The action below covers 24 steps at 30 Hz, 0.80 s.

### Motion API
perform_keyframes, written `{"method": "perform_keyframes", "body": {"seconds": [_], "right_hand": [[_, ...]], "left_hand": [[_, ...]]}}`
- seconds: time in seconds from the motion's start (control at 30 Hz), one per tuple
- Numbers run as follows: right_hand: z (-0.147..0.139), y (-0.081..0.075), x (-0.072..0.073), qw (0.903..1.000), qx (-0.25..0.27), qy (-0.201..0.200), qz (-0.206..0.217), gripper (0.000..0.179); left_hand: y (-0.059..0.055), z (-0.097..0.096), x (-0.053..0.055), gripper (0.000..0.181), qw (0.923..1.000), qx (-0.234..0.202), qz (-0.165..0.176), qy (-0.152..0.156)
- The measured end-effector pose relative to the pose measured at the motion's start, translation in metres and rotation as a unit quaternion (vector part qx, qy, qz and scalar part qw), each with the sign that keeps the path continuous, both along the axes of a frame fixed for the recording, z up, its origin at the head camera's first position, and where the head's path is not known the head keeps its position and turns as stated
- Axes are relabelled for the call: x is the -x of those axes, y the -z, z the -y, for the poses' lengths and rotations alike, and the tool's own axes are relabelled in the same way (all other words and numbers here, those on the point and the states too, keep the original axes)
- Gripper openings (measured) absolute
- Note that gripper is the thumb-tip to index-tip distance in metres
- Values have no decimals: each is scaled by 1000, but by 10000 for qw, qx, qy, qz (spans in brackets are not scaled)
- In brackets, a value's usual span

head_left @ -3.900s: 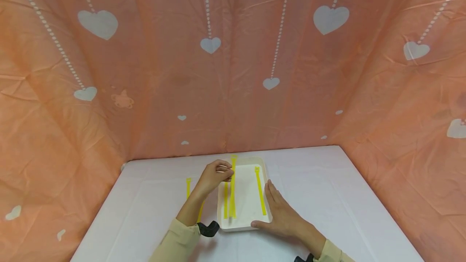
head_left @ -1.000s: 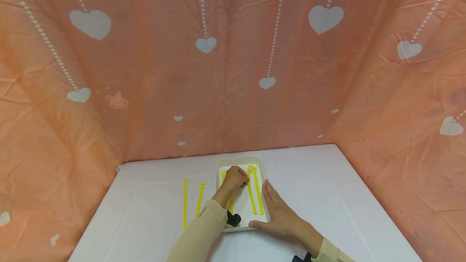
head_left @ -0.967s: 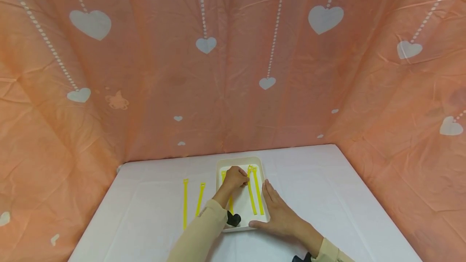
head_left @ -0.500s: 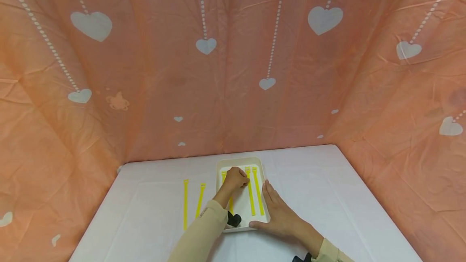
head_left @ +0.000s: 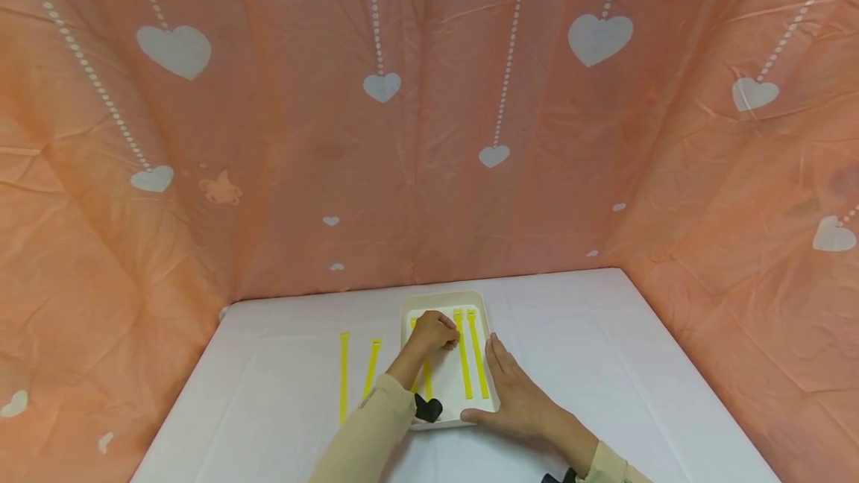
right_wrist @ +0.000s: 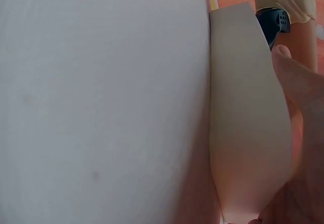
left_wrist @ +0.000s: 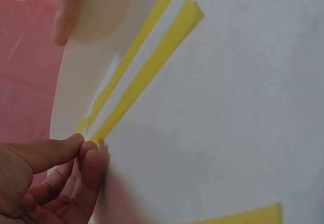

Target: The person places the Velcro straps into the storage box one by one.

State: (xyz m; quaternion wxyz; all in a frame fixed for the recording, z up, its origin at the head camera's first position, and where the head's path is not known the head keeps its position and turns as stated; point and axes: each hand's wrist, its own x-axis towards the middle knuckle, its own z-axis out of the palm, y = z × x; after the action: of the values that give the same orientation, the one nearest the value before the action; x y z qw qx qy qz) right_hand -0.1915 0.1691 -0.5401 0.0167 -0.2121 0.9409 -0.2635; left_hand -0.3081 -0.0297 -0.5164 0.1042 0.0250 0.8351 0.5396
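Observation:
In the head view my left hand [head_left: 432,332] reaches over a shallow white tray [head_left: 443,299]. Its thumb and fingertip pinch the far, slotted end of a yellow strap [head_left: 464,367] that looks like a cable tie; the left wrist view shows this strap [left_wrist: 147,74] running out from the fingertips. Parallel on its right lies a second yellow strap [head_left: 479,364]. More yellow straps [head_left: 427,377] lie at the tray's left, partly hidden under my left hand and wrist. My right hand [head_left: 526,397] rests straight fingers along the tray's right wall [right_wrist: 243,107], thumb at the near corner.
Left of the tray, two more yellow straps [head_left: 344,375] lie on the white tablecloth [head_left: 268,393], the nearer one partly behind the left sleeve [head_left: 369,431]. An orange curtain [head_left: 429,192] with white hearts stands round the table's back and sides.
My left hand has brought a strap from the tray's left side and laid it beside the right-hand strap, then straightened its slotted end. My right hand keeps its place on the tray.

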Motion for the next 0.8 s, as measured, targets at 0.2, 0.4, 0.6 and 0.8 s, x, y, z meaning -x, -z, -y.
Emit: {"method": "perform_keyframes", "body": {"seconds": [0.2, 0.4, 0.6, 0.8], "right_hand": [[1, 0, 0, 10000, 7, -14, -18, 132], [1, 0, 0, 10000, -7, 45, 37, 133], [1, 0, -1, 10000, -12, 61, 68, 134], [1, 0, -1, 9999, 46, 61, 81, 133]], "left_hand": [[-5, 9, -1, 10, 9998, 122, -60, 143], [-12, 23, -3, 15, 9994, 167, -166, 234], [-20, 39, -11, 17, 9987, -416, -166, 263], [-30, 59, -18, 19, 9962, -778, -374, 101]]}}
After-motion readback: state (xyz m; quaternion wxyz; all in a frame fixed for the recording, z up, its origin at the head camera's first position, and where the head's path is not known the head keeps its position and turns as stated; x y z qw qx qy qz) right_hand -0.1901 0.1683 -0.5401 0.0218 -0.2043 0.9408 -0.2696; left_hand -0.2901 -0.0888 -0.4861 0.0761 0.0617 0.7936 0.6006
